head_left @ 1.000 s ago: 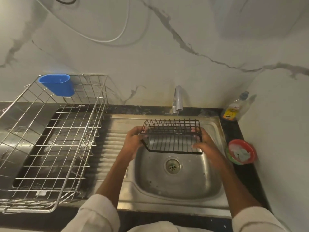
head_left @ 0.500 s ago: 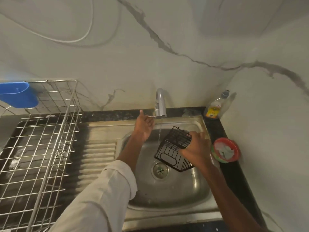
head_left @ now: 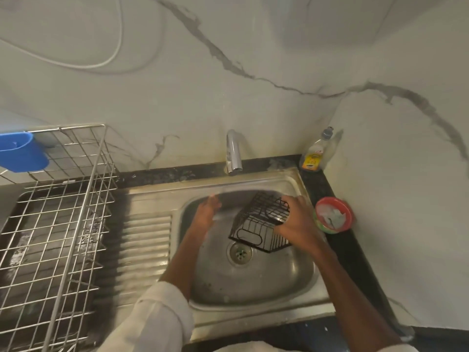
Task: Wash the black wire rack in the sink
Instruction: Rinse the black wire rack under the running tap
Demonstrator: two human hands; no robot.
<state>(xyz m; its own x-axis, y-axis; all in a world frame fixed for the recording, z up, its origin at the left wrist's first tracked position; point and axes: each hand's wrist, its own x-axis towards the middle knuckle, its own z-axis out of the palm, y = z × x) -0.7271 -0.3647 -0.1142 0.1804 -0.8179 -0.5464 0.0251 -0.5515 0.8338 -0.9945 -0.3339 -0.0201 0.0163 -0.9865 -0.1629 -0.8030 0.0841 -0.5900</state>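
Observation:
The black wire rack [head_left: 256,226] hangs tilted over the right half of the steel sink [head_left: 253,285], above the drain [head_left: 239,252]. My right hand [head_left: 297,219] grips its upper right edge from above. My left hand [head_left: 206,212] is empty, fingers spread, over the sink's left side below the chrome tap [head_left: 233,153]; it is blurred and apart from the rack. I cannot tell whether water runs from the tap.
A large silver wire dish basket [head_left: 76,212] with a blue plastic cup [head_left: 21,151] stands on the left drainboard. A dish soap bottle [head_left: 316,154] sits in the back right corner. A red bowl [head_left: 333,214] holding a white cloth rests on the black counter beside the sink.
My left hand let go of the rack, reached up to the tap, then dropped back over the sink. My right hand alone holds the rack, now turned on end and tilted.

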